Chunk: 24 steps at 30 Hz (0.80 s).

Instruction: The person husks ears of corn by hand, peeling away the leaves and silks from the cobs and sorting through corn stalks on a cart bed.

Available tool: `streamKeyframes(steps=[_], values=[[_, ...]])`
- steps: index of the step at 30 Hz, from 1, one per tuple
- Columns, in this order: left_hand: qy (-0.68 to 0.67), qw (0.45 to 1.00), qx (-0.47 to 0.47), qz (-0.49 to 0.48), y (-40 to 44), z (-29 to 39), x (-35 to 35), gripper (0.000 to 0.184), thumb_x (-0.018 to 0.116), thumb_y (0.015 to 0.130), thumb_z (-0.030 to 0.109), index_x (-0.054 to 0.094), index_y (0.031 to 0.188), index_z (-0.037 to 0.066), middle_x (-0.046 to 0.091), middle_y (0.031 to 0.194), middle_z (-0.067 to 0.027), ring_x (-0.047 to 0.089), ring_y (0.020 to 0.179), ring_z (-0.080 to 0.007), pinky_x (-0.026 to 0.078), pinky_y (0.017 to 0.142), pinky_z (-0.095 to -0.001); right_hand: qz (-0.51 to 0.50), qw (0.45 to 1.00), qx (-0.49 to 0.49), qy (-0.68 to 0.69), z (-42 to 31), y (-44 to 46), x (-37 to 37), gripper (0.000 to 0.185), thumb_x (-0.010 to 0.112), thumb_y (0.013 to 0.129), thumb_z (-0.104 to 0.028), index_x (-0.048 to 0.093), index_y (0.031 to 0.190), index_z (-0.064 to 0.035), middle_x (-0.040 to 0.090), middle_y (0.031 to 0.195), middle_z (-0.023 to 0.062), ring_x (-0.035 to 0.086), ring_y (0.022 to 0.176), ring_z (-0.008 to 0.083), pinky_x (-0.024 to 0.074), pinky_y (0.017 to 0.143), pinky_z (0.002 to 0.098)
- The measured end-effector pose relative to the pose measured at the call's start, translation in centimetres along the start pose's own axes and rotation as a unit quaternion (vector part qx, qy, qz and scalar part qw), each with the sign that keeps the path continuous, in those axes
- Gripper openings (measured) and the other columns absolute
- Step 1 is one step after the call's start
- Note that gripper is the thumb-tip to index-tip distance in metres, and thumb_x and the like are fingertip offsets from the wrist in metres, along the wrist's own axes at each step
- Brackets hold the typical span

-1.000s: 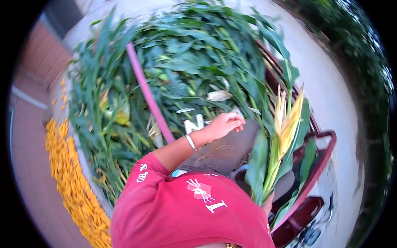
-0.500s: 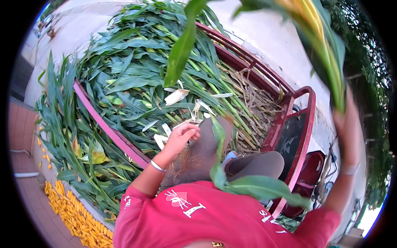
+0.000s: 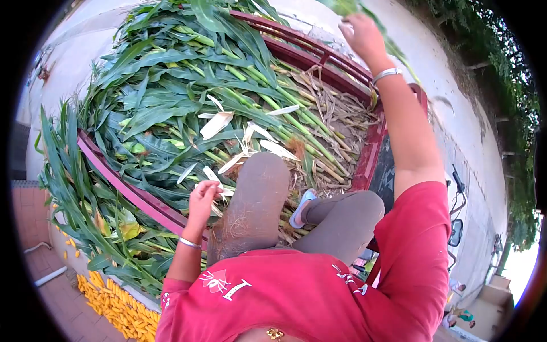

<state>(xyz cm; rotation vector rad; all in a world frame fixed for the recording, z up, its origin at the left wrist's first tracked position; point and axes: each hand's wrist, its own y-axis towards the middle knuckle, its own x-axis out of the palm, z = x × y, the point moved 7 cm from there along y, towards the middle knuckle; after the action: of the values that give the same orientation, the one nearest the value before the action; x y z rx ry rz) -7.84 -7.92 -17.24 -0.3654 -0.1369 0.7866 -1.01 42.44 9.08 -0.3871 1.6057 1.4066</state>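
Right hand (image 3: 364, 37), raised with fingers loosely curled, overlaps a blurred cornstalk (image 3: 395, 48) near the red cart rail (image 3: 302, 39); whether it is grasping or released, I cannot tell. Left hand (image 3: 204, 199) is curled beside pale husks (image 3: 211, 173), contents hidden. Dropped too low, the cornstalk could snag on that rail and fall crookedly.

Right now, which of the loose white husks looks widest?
The broad husk on the green leaves, ahead of your left hand; the other loose husks are narrower strips.
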Motion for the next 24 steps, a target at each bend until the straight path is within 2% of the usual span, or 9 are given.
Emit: streamKeyframes(steps=[2, 3, 6, 8, 10, 11, 12, 19, 24], values=[[0.071, 0.997, -0.010, 0.025, 1.2, -5.3, -3.2, 0.016, 0.053, 0.093, 0.013, 0.061, 0.097, 0.000, 0.066, 0.082, -0.0066, 0.061, 0.074, -0.0121, 0.048, 0.067, -0.0257, -0.062, 0.995, 0.079, 0.004, 1.9, -6.0, 3.8, 0.024, 0.061, 0.081, -0.028, 0.066, 0.091, -0.0066, 0.063, 0.101, 0.0152, 0.060, 0.094, 0.0316, 0.0489, 0.081, 0.0430], [0.182, 0.983, -0.016, 0.037, 1.2, -7.8, -5.0, 0.017, 0.054, 0.091, 0.014, 0.061, 0.095, 0.000, 0.066, 0.081, -0.0098, 0.063, 0.073, -0.0165, 0.049, 0.067, -0.0283, -0.116, 0.987, 0.107, 0.016, 2.9, -9.0, 6.0, 0.022, 0.061, 0.081, -0.026, 0.066, 0.090, -0.0063, 0.064, 0.098, 0.0156, 0.060, 0.093, 0.0325, 0.0493, 0.081, 0.0430], [0.446, 0.894, -0.017, 0.040, -1.1, -12.2, -8.2, 0.017, 0.058, 0.087, 0.018, 0.061, 0.088, 0.001, 0.064, 0.078, -0.0190, 0.064, 0.074, -0.0315, 0.049, 0.066, -0.0385, -0.246, 0.953, 0.169, 0.049, 6.1, -18.8, 14.0, 0.021, 0.058, 0.078, -0.020, 0.067, 0.088, -0.0038, 0.065, 0.093, 0.0194, 0.062, 0.088, 0.0357, 0.0483, 0.082, 0.0440], [0.535, 0.845, -0.002, -0.009, -3.0, -13.1, -8.0, 0.018, 0.058, 0.084, 0.021, 0.061, 0.085, 0.003, 0.062, 0.078, -0.0194, 0.061, 0.075, -0.0370, 0.048, 0.066, -0.0440, -0.334, 0.915, 0.227, 0.026, 6.7, -24.8, 18.2, 0.022, 0.058, 0.077, -0.019, 0.068, 0.090, -0.0045, 0.064, 0.095, 0.0201, 0.062, 0.090, 0.0350, 0.0483, 0.084, 0.0429], [0.569, 0.821, -0.002, -0.045, -4.4, -16.6, -8.9, 0.018, 0.056, 0.083, 0.023, 0.060, 0.081, 0.006, 0.062, 0.075, -0.0157, 0.060, 0.074, -0.0352, 0.044, 0.065, -0.0462, -0.416, 0.865, 0.278, 0.038, 6.7, -30.1, 22.8, 0.025, 0.057, 0.078, -0.020, 0.067, 0.096, -0.0062, 0.064, 0.099, 0.0207, 0.062, 0.093, 0.0343, 0.0480, 0.085, 0.0426], [0.646, 0.756, 0.066, -0.079, -4.9, -18.4, -9.2, 0.018, 0.054, 0.083, 0.027, 0.059, 0.076, 0.010, 0.061, 0.072, -0.0115, 0.059, 0.075, -0.0309, 0.041, 0.066, -0.0427, -0.417, 0.860, 0.289, 0.054, 6.2, -32.4, 24.3, 0.026, 0.057, 0.078, -0.020, 0.067, 0.098, -0.0063, 0.064, 0.099, 0.0212, 0.062, 0.093, 0.0341, 0.0480, 0.085, 0.0429], [0.661, 0.740, 0.084, -0.092, -5.2, -18.5, -8.8, 0.016, 0.054, 0.082, 0.026, 0.057, 0.073, 0.012, 0.060, 0.070, -0.0078, 0.058, 0.076, -0.0263, 0.039, 0.067, -0.0389, -0.416, 0.855, 0.300, 0.071, 5.7, -34.4, 25.9, 0.027, 0.057, 0.078, -0.020, 0.066, 0.100, -0.0064, 0.064, 0.100, 0.0217, 0.062, 0.093, 0.0340, 0.0480, 0.085, 0.0432], [0.666, 0.733, 0.115, -0.074, -4.1, -17.2, -8.1, 0.016, 0.055, 0.080, 0.026, 0.055, 0.073, 0.012, 0.056, 0.070, -0.0042, 0.055, 0.073, -0.0233, 0.037, 0.068, -0.0376, -0.507, 0.776, 0.362, 0.100, 2.3, -42.7, 34.3, 0.040, 0.063, 0.080, -0.023, 0.055, 0.114, -0.0036, 0.060, 0.110, 0.0210, 0.056, 0.104, 0.0354, 0.0447, 0.090, 0.0431], [0.660, 0.732, 0.100, -0.139, -4.8, -19.8, -9.7, 0.016, 0.055, 0.070, 0.027, 0.057, 0.075, 0.011, 0.053, 0.070, -0.0031, 0.052, 0.073, -0.0222, 0.036, 0.065, -0.0375, -0.511, 0.778, 0.338, 0.140, 1.1, -46.8, 42.1, 0.047, 0.064, 0.079, -0.023, 0.051, 0.118, -0.0007, 0.056, 0.116, 0.0221, 0.053, 0.110, 0.0343, 0.0425, 0.095, 0.0420]])
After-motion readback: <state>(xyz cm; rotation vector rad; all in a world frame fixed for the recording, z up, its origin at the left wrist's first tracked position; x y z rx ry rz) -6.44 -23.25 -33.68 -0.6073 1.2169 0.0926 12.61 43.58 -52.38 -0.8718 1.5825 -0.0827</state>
